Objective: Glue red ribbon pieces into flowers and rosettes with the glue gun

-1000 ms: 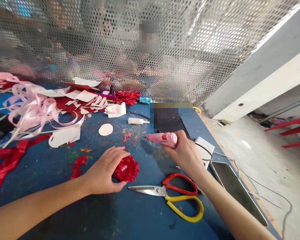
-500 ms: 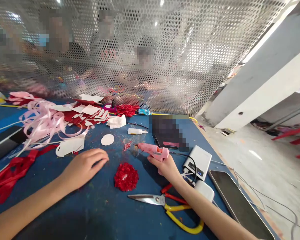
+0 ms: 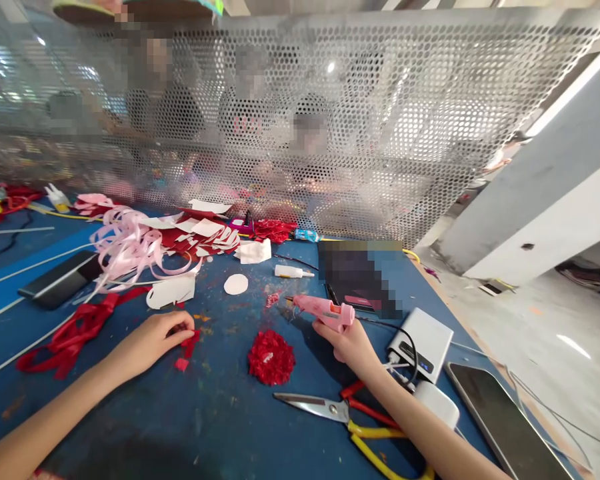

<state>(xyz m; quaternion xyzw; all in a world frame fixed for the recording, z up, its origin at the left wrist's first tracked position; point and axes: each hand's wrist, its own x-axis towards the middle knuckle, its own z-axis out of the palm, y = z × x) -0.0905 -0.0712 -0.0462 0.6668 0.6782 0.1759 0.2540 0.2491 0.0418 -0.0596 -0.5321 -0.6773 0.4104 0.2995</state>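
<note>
My right hand point(image 3: 349, 345) grips a pink glue gun point(image 3: 321, 310) with its nozzle pointing left, just above the blue table point(image 3: 220, 427). A red ruffled ribbon flower point(image 3: 271, 357) lies on the table between my hands, touched by neither. My left hand point(image 3: 153, 340) rests to the left of it, fingers curled onto small red ribbon scraps point(image 3: 187, 347). Whether the fingers have picked a scrap up I cannot make out.
Red-and-yellow scissors point(image 3: 353, 420) lie near my right forearm. A white power bank point(image 3: 420, 343), a phone point(image 3: 500, 420), a white disc point(image 3: 236, 284), a small glue bottle point(image 3: 291, 271), pink ribbon point(image 3: 130, 247), red ribbon point(image 3: 75, 330) and a dark phone point(image 3: 60, 279) are around. A perforated metal screen point(image 3: 380, 133) backs the table; people sit behind it.
My left hand let go of the red flower and moved left to the ribbon scraps. My right hand lowered the glue gun toward the table. The view tilted up.
</note>
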